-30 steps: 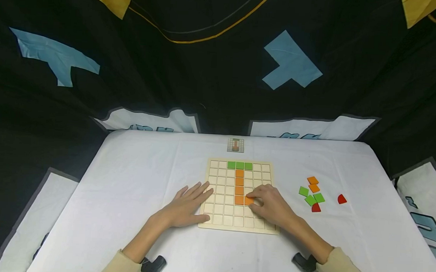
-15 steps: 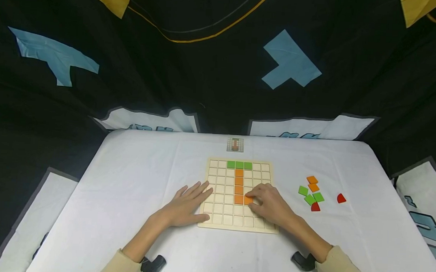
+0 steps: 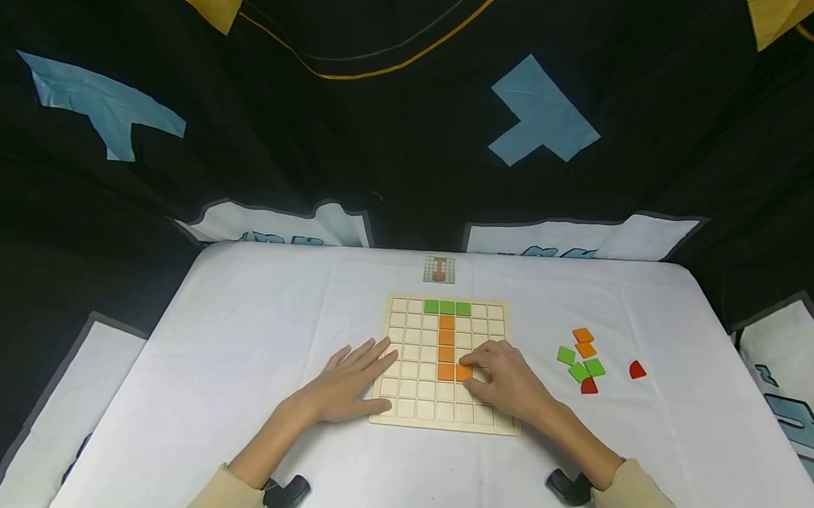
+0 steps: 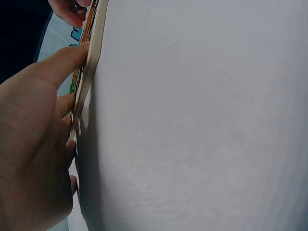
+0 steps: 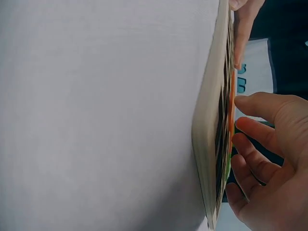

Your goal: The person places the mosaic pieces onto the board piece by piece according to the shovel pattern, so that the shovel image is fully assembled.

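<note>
A wooden grid board [image 3: 409,360] lies on the white table. Its top row holds three green tiles [image 3: 448,308], and an orange column [image 3: 447,339] runs down from them. My left hand [image 3: 347,384] lies flat with straight fingers on the board's left edge, the thumb against the rim [image 4: 91,62]. My right hand [image 3: 507,380] rests on the board's right part. Its thumb and index fingertips touch an orange tile [image 3: 464,372] lying in a cell beside the column's foot. From the right wrist, the fingers [image 5: 255,130] reach onto the board's face [image 5: 209,134] beside the orange tile [image 5: 233,96].
Loose tiles lie right of the board: orange ones [image 3: 584,335], green ones [image 3: 594,367], and two red quarter-rounds [image 3: 638,370] [image 3: 588,386]. A small pattern card [image 3: 440,270] lies behind the board. Black cloth surrounds the table.
</note>
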The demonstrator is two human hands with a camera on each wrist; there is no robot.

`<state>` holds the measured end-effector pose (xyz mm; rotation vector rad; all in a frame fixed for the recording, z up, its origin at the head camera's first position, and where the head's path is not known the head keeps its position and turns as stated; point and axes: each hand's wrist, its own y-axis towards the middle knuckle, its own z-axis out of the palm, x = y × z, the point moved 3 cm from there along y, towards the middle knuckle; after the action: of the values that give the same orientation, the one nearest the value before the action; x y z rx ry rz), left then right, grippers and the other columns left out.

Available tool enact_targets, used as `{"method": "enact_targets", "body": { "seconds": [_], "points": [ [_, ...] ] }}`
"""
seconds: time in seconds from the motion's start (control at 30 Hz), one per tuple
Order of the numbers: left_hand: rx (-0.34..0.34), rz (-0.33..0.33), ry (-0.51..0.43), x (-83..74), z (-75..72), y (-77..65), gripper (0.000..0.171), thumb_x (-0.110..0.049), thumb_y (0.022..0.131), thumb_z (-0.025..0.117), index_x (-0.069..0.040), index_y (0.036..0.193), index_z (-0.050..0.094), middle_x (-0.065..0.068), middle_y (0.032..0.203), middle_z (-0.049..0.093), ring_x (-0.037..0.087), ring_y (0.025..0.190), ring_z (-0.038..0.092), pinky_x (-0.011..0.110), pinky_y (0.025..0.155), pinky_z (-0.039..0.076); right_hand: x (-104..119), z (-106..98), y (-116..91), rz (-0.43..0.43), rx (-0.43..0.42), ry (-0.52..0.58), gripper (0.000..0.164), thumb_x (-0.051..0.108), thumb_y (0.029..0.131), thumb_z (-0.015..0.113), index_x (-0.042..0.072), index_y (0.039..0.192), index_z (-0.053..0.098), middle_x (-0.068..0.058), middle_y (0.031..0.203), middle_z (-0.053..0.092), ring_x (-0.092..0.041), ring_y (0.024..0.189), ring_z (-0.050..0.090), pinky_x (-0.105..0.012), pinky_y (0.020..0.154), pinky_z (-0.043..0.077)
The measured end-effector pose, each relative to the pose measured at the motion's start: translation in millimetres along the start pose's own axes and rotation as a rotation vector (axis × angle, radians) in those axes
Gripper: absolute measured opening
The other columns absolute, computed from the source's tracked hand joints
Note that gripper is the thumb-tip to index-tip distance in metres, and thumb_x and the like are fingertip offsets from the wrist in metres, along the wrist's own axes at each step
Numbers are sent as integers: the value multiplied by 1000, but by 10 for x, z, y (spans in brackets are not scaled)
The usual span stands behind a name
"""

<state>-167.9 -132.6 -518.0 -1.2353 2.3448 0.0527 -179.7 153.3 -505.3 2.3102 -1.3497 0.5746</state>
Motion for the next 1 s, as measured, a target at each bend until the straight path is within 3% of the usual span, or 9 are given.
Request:
{"method": "enact_targets", "body": {
  "seconds": [0.27, 0.6, 0.83, 1.0],
  "points": [
    [0, 4, 13, -1, 4, 15, 80, -56, 96, 54, -14, 159, 28, 6, 166, 12, 29, 151, 8, 58, 117, 6, -183, -213, -60, 88, -60, 67, 22, 12, 86, 75, 8, 108, 77, -3, 110, 67, -26, 105, 55, -46, 90, 46],
    [8, 4, 11, -11, -18, 6, 80, -57, 97, 53, -15, 160, 26, 5, 167, 10, 28, 152, 7, 58, 117, 5, -642, -567, -249, 210, -208, 50, 23, 9, 89, 74, 1, 110, 74, -15, 113, 68, -36, 110, 58, -54, 93, 46],
    [-3, 5, -2, -16, -19, 8, 80, -57, 96, 54, -13, 159, 29, 7, 166, 12, 29, 151, 9, 59, 117, 5, -957, -804, -362, 290, -309, 27, 28, 11, 91, 72, -3, 116, 70, -24, 112, 66, -36, 93, 65, -53, 78, 53],
    [-5, 1, -3, -11, -3, 10, 81, -58, 96, 54, -13, 158, 29, 7, 166, 13, 29, 151, 8, 59, 117, 4, -1101, -877, -422, 341, -317, 12, 31, 11, 91, 72, -7, 117, 68, -27, 111, 64, -39, 93, 65, -53, 77, 54]
  ]
}}
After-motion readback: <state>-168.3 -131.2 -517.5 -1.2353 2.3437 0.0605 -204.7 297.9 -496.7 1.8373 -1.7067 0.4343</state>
